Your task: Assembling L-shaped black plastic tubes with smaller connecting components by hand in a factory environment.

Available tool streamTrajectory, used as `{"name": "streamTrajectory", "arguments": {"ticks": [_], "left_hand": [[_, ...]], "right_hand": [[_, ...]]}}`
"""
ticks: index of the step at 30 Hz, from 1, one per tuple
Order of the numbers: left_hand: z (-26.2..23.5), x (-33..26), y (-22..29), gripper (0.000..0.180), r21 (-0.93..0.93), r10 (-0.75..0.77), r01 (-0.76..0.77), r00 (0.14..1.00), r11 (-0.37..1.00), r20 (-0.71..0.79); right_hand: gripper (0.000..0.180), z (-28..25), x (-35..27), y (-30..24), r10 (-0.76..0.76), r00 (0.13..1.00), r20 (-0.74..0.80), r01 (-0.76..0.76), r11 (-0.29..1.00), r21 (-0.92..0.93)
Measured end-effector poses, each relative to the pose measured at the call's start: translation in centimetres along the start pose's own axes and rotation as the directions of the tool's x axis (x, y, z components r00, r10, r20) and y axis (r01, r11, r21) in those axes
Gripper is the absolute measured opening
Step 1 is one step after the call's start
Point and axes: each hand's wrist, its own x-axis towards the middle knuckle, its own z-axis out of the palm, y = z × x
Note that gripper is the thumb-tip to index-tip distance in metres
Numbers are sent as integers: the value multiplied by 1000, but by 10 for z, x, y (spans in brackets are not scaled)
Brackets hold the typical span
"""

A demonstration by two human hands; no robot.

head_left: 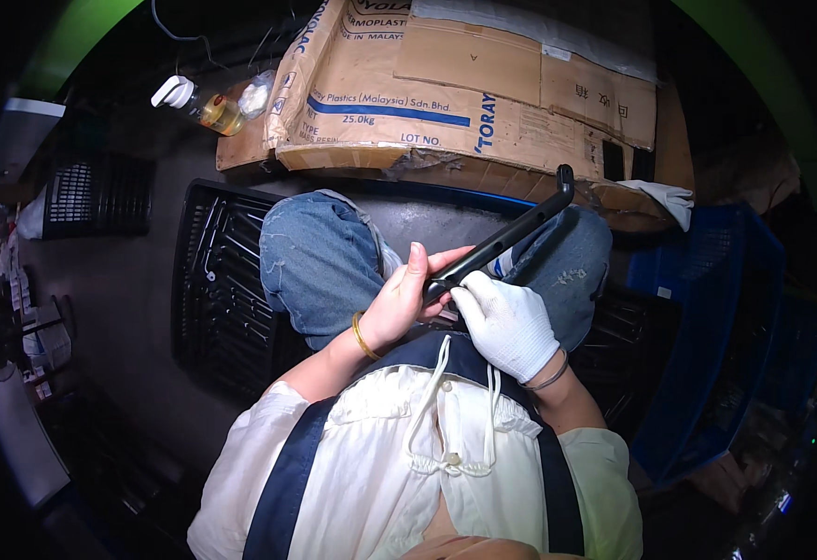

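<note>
A glossy black tubular bar (517,230) with a bent, capped far end slants up to the right above my lap. My bare left hand (401,301), a gold bangle at its wrist, is wrapped round the near end from below, thumb raised along the side. My right hand (509,325) wears a white knitted glove. Its fingers are pinched together against the bar close to the left hand; whether a small piece sits between them is hidden. Beyond the bar lies a cardboard-covered surface (408,121).
On my left stands a black tray (184,289) of similar dark bars. Blue crates (698,252) stand on the right. A bottle with a white cap (217,114) is at the cardboard's far left. White cloth (662,198) hangs over its right edge. A black basket (72,203) is farther left.
</note>
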Motion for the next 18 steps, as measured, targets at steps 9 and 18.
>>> {"name": "streamTrajectory", "arguments": {"ticks": [9,18], "left_hand": [[2,0,2,82,30,-38,38,999,999,-10],[6,0,8,80,7,-69,69,997,998,-37]], "right_hand": [[19,-7,3,3,-26,996,85,29,999,-35],[22,-8,4,6,-36,992,120,38,999,-13]]}}
